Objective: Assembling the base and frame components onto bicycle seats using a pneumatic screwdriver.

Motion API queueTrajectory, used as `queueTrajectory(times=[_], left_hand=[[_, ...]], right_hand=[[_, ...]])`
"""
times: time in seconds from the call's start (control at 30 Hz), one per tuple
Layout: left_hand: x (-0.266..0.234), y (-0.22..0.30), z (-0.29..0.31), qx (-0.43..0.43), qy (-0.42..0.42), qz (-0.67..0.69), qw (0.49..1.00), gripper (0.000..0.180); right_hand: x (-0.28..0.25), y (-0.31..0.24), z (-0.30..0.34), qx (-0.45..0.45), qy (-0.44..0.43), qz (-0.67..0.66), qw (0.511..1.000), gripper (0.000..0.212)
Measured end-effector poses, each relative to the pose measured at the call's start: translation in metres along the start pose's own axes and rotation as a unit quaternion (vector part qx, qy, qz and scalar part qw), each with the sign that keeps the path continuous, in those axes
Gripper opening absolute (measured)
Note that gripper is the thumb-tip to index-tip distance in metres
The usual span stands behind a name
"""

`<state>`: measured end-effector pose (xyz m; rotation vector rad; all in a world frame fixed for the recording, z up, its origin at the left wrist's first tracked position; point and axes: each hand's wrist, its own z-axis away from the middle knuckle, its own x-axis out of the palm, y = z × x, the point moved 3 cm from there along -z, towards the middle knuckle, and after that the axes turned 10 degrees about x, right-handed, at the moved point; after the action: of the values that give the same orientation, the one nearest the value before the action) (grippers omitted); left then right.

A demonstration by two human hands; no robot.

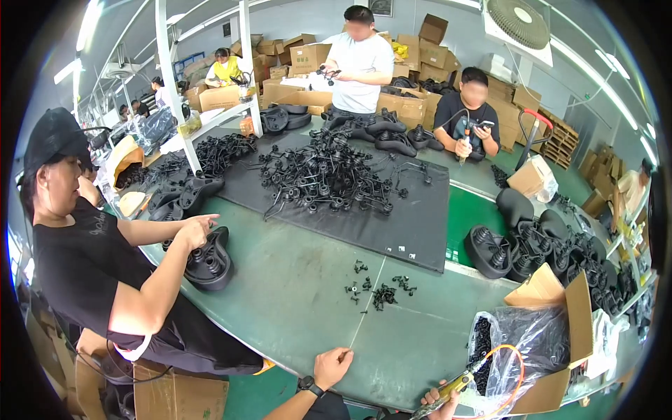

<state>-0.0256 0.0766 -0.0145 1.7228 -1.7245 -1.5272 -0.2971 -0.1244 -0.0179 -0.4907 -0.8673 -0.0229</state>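
Left hand (334, 367): fingers curled, above the near side of the worktop (294, 269); from here I cannot tell whether it pinches anything. Right hand (442, 402): closed round the yellow driver (458, 383), which lies tilted at the near edge, beside the plastic-lined box (579, 322). Small black screws (384, 297) lie loose beyond the left hand.

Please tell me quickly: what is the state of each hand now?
Left hand: curled closed; whether it holds anything cannot be told.
Right hand: closed around yellow tool.
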Motion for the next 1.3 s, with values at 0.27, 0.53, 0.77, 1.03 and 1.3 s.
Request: queueTrajectory(times=[0.27, 0.53, 0.77, 1.03, 1.3], left_hand=[[0.005, 0.021, -0.011, 0.013, -0.053, -0.055, 0.997, 0.014], [0.006, 0.019, -0.003, 0.044, -0.053, -0.111, 0.991, 0.017], [0.009, 0.021, 0.002, 0.033, -0.068, -0.108, 0.991, 0.016], [0.007, 0.015, -0.006, 0.017, -0.069, -0.136, 0.988, 0.014], [0.016, 0.019, -0.016, 0.037, -0.064, -0.109, 0.991, 0.010]], right_hand=[[-0.027, -0.005, -0.011, 0.034, -0.083, -0.051, 0.995, 0.048], [-0.037, -0.007, -0.008, 0.028, -0.124, -0.064, 0.990, 0.044], [-0.025, -0.008, -0.005, 0.049, -0.094, -0.057, 0.993, 0.041], [-0.016, -0.001, -0.018, 0.019, -0.156, 0.007, 0.988, 0.049], [-0.014, -0.006, -0.015, 0.017, -0.132, 0.001, 0.991, 0.047]])
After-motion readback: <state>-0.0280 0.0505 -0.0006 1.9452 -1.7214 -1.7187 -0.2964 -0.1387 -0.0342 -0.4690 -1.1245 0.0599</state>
